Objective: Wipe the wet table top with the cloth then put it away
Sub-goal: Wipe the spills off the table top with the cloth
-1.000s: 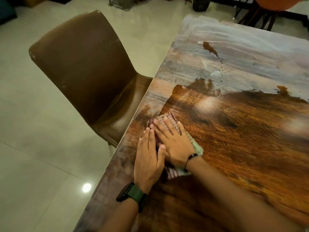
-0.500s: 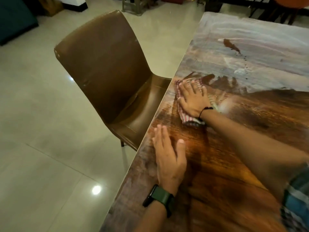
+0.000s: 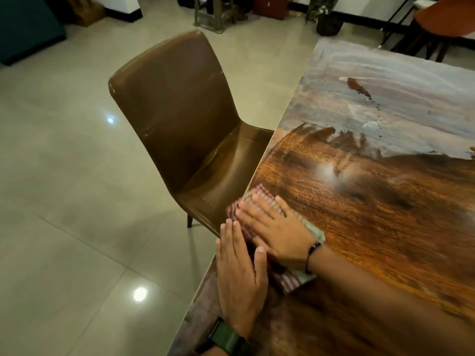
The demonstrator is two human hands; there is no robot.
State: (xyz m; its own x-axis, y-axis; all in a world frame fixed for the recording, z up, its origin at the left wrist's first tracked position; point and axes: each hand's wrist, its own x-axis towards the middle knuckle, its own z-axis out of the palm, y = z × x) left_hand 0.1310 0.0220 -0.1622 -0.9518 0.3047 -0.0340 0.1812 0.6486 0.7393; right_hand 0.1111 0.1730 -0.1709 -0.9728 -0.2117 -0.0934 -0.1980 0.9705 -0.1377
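Note:
A red-and-white checked cloth (image 3: pixel 293 280) with a pale green corner lies flat at the left edge of the wooden table top (image 3: pixel 380 227). My right hand (image 3: pixel 276 227) presses on it with straight, spread fingers. My left hand (image 3: pixel 240 273), with a green watch at the wrist, lies flat on the table beside the cloth, its thumb against my right hand. Near me the wood looks dark and glossy. Farther off, a greyish film (image 3: pixel 390 98) covers the surface, with smeared streaks at the border between them.
A brown leather chair (image 3: pixel 180 119) stands against the table's left edge, close to my hands. Beyond it is a glossy tiled floor (image 3: pixel 64 201). An orange chair (image 3: pixel 444 19) and a potted plant (image 3: pixel 326 19) stand past the table's far end.
My right hand has dragged the cloth back from the film's border toward me along the left edge, stopping next to my left hand, which stayed flat on the table.

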